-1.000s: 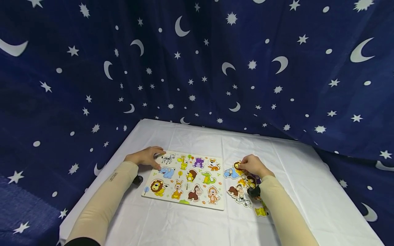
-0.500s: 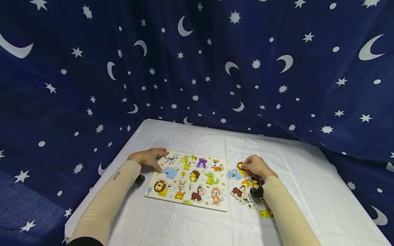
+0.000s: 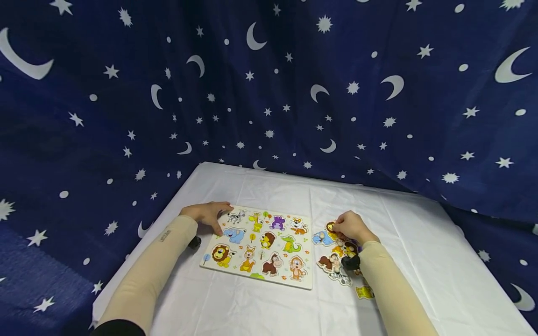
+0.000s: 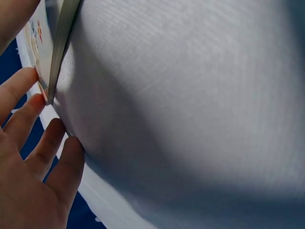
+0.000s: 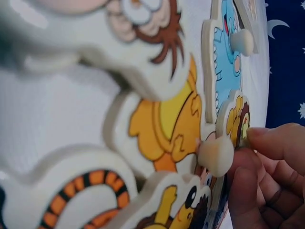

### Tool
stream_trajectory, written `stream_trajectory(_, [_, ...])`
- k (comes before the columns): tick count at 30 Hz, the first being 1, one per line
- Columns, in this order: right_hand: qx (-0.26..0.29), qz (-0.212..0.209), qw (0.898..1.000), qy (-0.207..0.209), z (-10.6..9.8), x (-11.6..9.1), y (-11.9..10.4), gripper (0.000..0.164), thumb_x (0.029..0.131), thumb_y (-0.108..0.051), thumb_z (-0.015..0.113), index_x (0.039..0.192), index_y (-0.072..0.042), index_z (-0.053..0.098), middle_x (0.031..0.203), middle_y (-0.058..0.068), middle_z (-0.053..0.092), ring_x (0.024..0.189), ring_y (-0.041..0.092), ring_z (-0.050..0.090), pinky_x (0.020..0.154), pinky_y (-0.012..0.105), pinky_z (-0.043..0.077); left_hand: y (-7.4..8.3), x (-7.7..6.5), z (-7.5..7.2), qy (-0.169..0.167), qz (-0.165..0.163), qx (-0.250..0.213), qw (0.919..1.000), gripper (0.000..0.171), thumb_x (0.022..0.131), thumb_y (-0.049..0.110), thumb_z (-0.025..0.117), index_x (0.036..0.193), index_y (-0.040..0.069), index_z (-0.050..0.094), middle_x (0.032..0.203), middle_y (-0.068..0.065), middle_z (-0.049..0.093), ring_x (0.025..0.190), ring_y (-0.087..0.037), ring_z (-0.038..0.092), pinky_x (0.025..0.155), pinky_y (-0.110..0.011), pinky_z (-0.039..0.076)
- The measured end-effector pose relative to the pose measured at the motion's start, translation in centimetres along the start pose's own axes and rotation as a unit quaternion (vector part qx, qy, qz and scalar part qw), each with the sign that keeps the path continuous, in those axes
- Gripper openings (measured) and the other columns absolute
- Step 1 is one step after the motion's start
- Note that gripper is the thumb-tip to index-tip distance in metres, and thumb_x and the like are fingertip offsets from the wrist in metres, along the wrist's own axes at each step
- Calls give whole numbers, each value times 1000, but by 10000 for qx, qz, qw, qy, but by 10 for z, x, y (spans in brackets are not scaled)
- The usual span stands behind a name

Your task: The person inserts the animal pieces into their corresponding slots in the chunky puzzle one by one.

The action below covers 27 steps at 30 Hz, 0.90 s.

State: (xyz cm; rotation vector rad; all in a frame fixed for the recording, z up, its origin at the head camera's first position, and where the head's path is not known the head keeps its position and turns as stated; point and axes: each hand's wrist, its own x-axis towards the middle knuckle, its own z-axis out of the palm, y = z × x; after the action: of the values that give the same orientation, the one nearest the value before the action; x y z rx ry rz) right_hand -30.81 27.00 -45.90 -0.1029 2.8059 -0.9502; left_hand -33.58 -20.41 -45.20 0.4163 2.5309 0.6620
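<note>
A white animal puzzle board lies on the table. My left hand rests on its far left corner, thumb near the blue elephant picture. In the left wrist view the spread fingers reach past the board's edge. Right of the board, my right hand pinches the lion puzzle piece at the far side of a loose pile. The right wrist view has thumb and fingers closed at the lion piece; its knob is hidden. Beside it is the elephant piece.
Several knobbed wooden pieces overlap near the right hand, among them a zebra piece and a yellow piece. A white cloth covers the table. A dark blue curtain with moons and stars hangs behind.
The head view has shifted slightly, so everything sits a little further right in the frame. Both hands keep their places at the board and the lion piece.
</note>
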Motion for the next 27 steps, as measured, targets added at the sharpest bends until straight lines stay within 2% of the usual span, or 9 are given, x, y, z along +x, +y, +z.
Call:
stream_trajectory(6, [-91, -113, 9998, 133, 0, -3, 0, 12, 81, -6, 67, 70, -2, 70, 57, 0, 63, 55, 13, 57, 53, 27, 47, 2, 1, 2, 15, -48, -9, 10000, 104, 61, 18, 96, 152, 17, 45, 167, -8, 24, 154, -38, 19, 124, -58, 18])
stream_trajectory(13, [16, 70, 9999, 134, 2, -7, 0, 11, 81, -5, 67, 71, -2, 70, 58, 1, 64, 55, 13, 58, 53, 27, 48, 3, -2, 3, 95, -11, -55, 9999, 103, 61, 17, 96, 151, 17, 45, 167, -8, 25, 153, -37, 21, 123, -58, 18])
stream_trajectory(19, [86, -34, 9997, 239, 0, -7, -3, 13, 83, -7, 65, 71, -2, 69, 59, 2, 64, 55, 14, 57, 53, 28, 47, 2, -2, 2, 135, -21, 63, 9999, 102, 62, 17, 95, 151, 18, 45, 167, -8, 25, 153, -38, 21, 123, -58, 20])
stream_trajectory(27, [99, 79, 9991, 406, -1, -11, -7, 12, 82, -7, 67, 70, -3, 69, 57, 1, 63, 53, 14, 56, 52, 27, 48, 2, -2, 7, 179, 85, 47, 9998, 102, 61, 18, 96, 150, 17, 47, 166, -7, 26, 153, -38, 22, 122, -58, 21])
